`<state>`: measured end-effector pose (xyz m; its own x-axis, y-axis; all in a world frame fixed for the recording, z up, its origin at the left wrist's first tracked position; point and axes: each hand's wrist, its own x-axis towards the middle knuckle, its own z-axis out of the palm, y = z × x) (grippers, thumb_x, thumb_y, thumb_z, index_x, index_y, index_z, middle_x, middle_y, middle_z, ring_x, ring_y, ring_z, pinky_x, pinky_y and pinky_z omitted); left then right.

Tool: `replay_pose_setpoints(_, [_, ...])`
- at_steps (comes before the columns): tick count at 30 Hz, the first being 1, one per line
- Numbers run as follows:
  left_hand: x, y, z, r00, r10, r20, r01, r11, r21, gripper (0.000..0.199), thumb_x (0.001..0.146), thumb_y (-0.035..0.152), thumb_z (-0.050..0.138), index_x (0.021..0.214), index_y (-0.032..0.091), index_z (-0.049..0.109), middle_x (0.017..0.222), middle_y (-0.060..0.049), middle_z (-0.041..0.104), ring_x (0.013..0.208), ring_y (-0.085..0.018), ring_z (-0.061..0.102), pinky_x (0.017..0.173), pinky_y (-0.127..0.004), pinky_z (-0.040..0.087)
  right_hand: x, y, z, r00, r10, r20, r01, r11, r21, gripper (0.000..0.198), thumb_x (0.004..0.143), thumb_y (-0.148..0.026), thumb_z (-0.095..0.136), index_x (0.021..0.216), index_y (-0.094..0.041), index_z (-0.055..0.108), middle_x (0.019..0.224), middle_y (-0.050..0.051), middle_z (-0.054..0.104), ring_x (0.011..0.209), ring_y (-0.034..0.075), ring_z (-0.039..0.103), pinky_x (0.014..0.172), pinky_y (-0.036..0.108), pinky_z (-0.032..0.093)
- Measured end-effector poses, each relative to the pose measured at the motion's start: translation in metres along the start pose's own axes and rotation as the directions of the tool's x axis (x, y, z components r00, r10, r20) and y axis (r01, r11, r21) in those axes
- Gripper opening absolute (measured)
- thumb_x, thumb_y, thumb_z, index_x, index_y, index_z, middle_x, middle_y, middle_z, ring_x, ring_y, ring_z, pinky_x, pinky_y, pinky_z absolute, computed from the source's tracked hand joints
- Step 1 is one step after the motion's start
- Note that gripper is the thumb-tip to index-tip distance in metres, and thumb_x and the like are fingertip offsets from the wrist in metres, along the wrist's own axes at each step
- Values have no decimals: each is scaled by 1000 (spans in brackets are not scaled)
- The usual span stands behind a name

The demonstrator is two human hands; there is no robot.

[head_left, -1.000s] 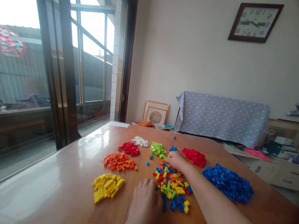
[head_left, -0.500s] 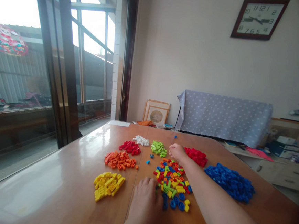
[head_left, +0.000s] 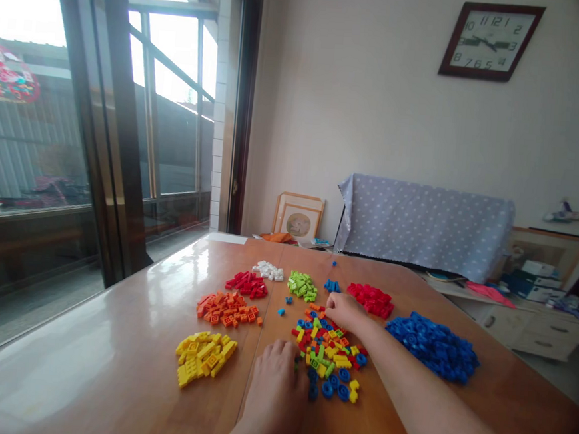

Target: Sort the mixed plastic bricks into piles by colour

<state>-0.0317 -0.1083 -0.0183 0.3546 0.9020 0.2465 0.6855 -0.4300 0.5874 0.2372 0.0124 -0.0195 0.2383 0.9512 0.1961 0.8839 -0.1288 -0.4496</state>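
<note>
Apart, the left hand (head_left: 277,382) and right hand (head_left: 346,311) border the mixed bricks (head_left: 332,351). Whether either grips anything, I cannot tell.

Glossy brown table (head_left: 123,358) bears single-colour brick piles (head_left: 205,359), one mixed heap (head_left: 330,348), perhaps paper (head_left: 226,238)

Mixed pile (head_left: 332,351): loose red, orange, yellow, green and blue bricks, spread flat
Round blue pieces (head_left: 327,389): at the mixed pile's near edge
Yellow heap (head_left: 205,357): left of it, jumbled
Orange heap (head_left: 227,308): beyond the yellow
Red heaps (head_left: 247,284): one beyond the orange, another far right
White heap (head_left: 268,270): small, farther back
Green heap (head_left: 302,285): beyond the mixed pile
Blue heap (head_left: 432,345): largest, rightmost
</note>
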Motion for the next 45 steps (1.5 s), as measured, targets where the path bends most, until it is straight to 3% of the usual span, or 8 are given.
replay_pose_setpoints(6, [0,-1,2,1000,2,2,-2,1000,-8,19,94,31,47,100,23,64,107,-7,63,102,-24,55,87,-32,37,15,-6,7,995,82,-54,-74,987,141,11,77,-32,66,76,-21,65,67,-2,64,61,12,53,57,21,32])
replay_pose_setpoints(11, [2,-3,3,1000,3,-1,-3,1000,-23,19,94,30,47,99,22,64,107,-7,63,102,-24,55,87,-32,37,35,-21,21,989,148,-20,-135,941,311,13,77,-30,66,72,-19,64,60,0,63,56,13,55,53,21,38])
replay_pose_setpoints(18, [1,-2,3,1000,4,-15,-5,1000,-24,18,94,28,46,98,23,64,106,-7,63,101,-23,56,86,-31,37,46,-39,29,991,132,8,-120,873,473,21,81,-23,55,97,-18,67,77,2,73,63,12,63,56,19,46])
replay_pose_setpoints(27, [0,0,0,1000,3,-18,-3,1000,-13,19,94,29,46,98,22,64,105,-7,63,101,-23,56,87,-32,38,32,-65,41,995,-71,67,41,926,376,21,75,-18,62,90,-19,76,75,0,72,68,14,60,64,21,45])
replay_pose_setpoints(33, [1,-2,0,1000,-5,4,5,1000,-5,20,94,30,47,101,23,64,106,-7,63,102,-24,56,87,-32,39,18,-71,24,978,-187,97,149,937,315,27,80,-22,59,100,-19,77,91,2,76,81,17,65,72,23,47])
replay_pose_setpoints(39, [1,0,-1,1000,-6,6,6,1000,4,20,94,29,47,101,23,64,106,-8,64,102,-24,56,88,-32,39,-31,-54,-2,939,-299,169,254,935,246,22,80,-21,59,90,-24,79,97,0,79,91,19,67,83,24,47])
replay_pose_setpoints(45, [2,0,0,1000,12,-2,-12,1000,10,20,93,29,48,101,22,64,105,-8,64,102,-24,57,87,-31,38,-78,-36,-24,932,-300,205,295,954,55,39,84,-18,52,110,-31,77,113,-1,77,105,21,68,91,27,46])
